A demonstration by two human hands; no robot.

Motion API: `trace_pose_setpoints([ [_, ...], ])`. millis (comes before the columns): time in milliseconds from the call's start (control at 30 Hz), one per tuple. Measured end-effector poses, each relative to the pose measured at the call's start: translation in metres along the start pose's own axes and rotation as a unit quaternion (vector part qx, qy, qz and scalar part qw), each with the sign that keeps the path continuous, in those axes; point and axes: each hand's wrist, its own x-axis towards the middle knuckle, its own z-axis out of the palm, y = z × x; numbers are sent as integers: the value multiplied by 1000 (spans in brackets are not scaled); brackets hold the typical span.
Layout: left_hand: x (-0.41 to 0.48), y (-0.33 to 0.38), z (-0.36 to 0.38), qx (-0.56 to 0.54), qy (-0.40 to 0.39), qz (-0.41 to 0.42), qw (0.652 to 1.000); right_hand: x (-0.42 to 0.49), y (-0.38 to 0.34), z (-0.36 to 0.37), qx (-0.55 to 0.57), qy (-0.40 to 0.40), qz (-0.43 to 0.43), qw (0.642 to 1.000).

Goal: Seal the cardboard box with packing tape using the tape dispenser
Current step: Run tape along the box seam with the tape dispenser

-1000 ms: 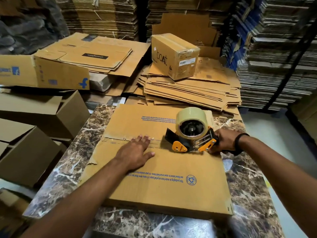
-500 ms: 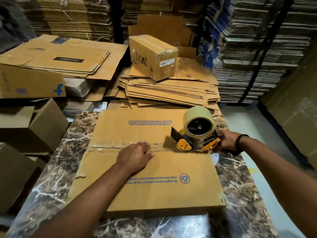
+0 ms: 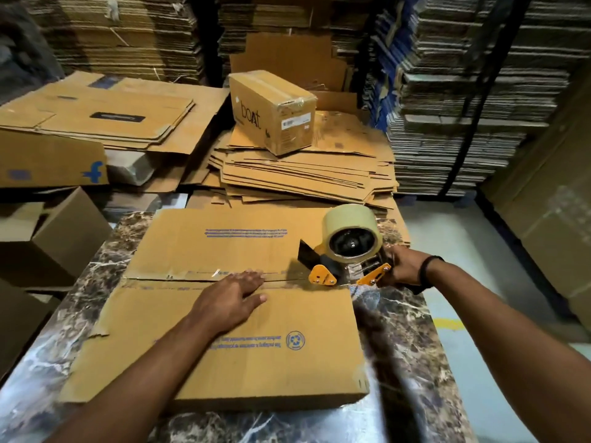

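A flat brown cardboard box (image 3: 262, 356) lies on the marble table (image 3: 406, 353), its two flaps meeting in a centre seam. My left hand (image 3: 232, 297) presses flat on the seam, fingers straight. My right hand (image 3: 401, 266) grips the handle of the orange and black tape dispenser (image 3: 343, 260), which sits on the seam at the box's right edge. A roll of pale tape (image 3: 350, 222) rides on top of it. Clear tape shows along the seam to the left of my left hand.
A sealed box (image 3: 271, 110) marked "boat" stands on a pile of flattened cartons (image 3: 303, 174) behind the table. More boxes (image 3: 48, 244) crowd the left. Tall carton stacks (image 3: 463, 107) fill the back and right. Bare floor (image 3: 463, 251) lies to the right.
The dispenser and my right hand have slid rightward along the seam to the box's right edge. My left hand stays pressed on the seam. The camera has shifted.
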Motion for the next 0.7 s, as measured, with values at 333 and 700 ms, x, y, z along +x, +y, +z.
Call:
trace_pose_setpoints([
  [333,23,59,13,50,-21,-7,999,12,22,-2,43,-27,-56,997],
  [700,22,63,19,-5,-37,9,999,6,48,-3,79,-15,-71,994],
])
